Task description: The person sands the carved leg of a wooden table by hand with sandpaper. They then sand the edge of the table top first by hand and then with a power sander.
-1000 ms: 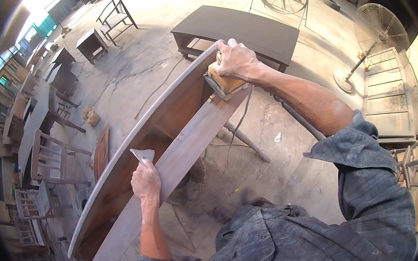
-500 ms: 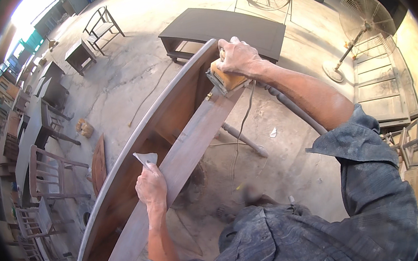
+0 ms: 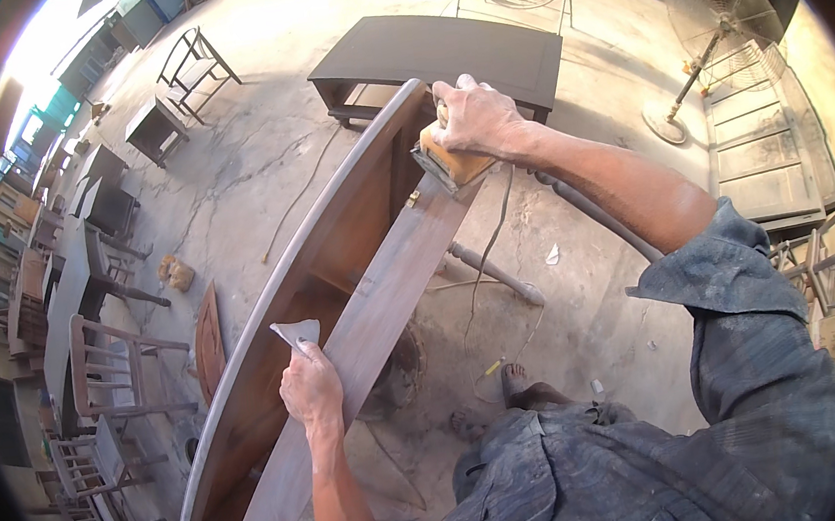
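A yellow power sander (image 3: pixel 459 168) is in my right hand (image 3: pixel 480 119), its fingers wrapped over the top. The sander rests at the far end of a long, dusty wooden rail (image 3: pixel 380 284). My left hand (image 3: pixel 311 389) pinches a folded pale sheet (image 3: pixel 296 332), which looks like sandpaper, above the near half of the rail. Left of the rail curves the grey edge (image 3: pixel 260 313) of the same furniture piece, with a reddish-brown hollow (image 3: pixel 332 259) between them. A small brass-coloured fitting (image 3: pixel 413 199) sits on the rail near the sander.
A cord (image 3: pixel 497 228) hangs from the sander to the concrete floor. Turned legs (image 3: pixel 499 275) stick out right of the rail. Beyond stands a low dark table (image 3: pixel 438 53). Pedestal fan (image 3: pixel 725 30) at right; wooden chairs (image 3: pixel 111 365) at left.
The view has shifted slightly, and a bare foot now shows below the furniture. Both hands keep their holds and have barely moved along the rail.
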`<state>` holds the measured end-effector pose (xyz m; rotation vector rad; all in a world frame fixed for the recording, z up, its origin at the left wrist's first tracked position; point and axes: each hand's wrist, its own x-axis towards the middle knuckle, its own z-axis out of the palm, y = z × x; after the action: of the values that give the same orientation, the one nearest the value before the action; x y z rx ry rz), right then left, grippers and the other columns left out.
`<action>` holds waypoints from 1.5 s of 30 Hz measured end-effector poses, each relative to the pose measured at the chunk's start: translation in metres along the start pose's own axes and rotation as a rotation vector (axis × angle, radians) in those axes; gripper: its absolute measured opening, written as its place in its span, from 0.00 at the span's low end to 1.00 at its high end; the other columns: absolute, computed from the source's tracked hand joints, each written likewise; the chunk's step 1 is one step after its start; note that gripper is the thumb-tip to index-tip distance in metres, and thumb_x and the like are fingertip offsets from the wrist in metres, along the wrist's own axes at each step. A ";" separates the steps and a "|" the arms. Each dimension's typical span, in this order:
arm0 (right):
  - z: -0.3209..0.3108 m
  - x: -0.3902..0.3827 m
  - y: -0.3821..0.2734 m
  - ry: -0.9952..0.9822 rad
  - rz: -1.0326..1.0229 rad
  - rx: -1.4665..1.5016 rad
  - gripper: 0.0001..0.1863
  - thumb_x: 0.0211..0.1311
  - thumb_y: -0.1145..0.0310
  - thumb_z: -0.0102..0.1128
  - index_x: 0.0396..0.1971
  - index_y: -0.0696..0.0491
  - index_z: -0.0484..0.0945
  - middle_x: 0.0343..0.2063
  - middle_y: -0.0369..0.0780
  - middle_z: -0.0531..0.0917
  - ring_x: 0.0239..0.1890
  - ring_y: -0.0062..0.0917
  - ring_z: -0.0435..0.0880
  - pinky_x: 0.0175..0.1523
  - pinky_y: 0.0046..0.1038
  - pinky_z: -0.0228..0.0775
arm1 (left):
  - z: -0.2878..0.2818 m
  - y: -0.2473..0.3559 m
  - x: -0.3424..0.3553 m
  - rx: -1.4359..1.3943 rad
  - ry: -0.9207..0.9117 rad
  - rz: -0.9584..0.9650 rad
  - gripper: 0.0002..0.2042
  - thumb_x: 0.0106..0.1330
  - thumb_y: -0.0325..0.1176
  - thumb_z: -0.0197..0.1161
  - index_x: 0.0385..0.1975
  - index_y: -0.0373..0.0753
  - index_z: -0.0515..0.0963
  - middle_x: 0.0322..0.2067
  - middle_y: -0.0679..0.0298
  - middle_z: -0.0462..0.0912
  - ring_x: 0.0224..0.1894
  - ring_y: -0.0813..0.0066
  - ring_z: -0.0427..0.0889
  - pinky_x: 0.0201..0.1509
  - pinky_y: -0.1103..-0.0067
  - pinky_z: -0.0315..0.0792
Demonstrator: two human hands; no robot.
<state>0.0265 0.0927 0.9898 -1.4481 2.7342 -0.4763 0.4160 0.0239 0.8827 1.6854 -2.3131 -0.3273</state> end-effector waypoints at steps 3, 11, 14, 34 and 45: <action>-0.009 0.003 0.038 0.024 0.014 -0.035 0.31 0.61 0.49 0.62 0.59 0.54 0.75 0.52 0.59 0.78 0.56 0.56 0.82 0.59 0.49 0.79 | 0.001 0.004 0.003 0.004 -0.019 0.008 0.25 0.79 0.44 0.46 0.39 0.29 0.85 0.31 0.39 0.87 0.36 0.37 0.87 0.46 0.50 0.79; 0.008 -0.046 0.012 0.060 -0.332 -0.048 0.22 0.61 0.55 0.65 0.49 0.52 0.76 0.45 0.55 0.77 0.48 0.52 0.83 0.53 0.50 0.79 | 0.003 0.001 0.004 -0.013 0.000 -0.021 0.24 0.78 0.45 0.47 0.40 0.30 0.85 0.31 0.39 0.87 0.37 0.36 0.87 0.46 0.50 0.79; 0.000 -0.057 -0.010 -0.070 -0.352 -0.060 0.22 0.60 0.55 0.66 0.49 0.51 0.76 0.44 0.54 0.77 0.49 0.52 0.83 0.53 0.50 0.79 | -0.002 0.001 0.001 -0.034 -0.005 -0.035 0.24 0.78 0.45 0.47 0.40 0.31 0.85 0.31 0.40 0.87 0.37 0.36 0.87 0.47 0.50 0.79; 0.001 -0.047 0.003 -0.013 -0.396 -0.075 0.21 0.60 0.57 0.65 0.48 0.52 0.76 0.43 0.53 0.78 0.48 0.51 0.83 0.52 0.49 0.79 | -0.001 0.003 0.002 -0.006 -0.004 -0.048 0.23 0.78 0.45 0.47 0.41 0.32 0.85 0.31 0.40 0.86 0.38 0.37 0.87 0.47 0.49 0.78; 0.001 -0.074 -0.034 -0.057 -0.435 -0.025 0.21 0.62 0.57 0.65 0.50 0.53 0.76 0.44 0.52 0.76 0.49 0.48 0.82 0.48 0.47 0.82 | 0.007 -0.002 0.005 0.018 -0.009 -0.018 0.23 0.78 0.45 0.46 0.41 0.32 0.85 0.30 0.40 0.86 0.36 0.35 0.87 0.45 0.49 0.79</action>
<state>0.0961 0.1345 0.9884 -2.0353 2.3829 -0.3976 0.4140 0.0183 0.8754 1.7178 -2.3148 -0.3198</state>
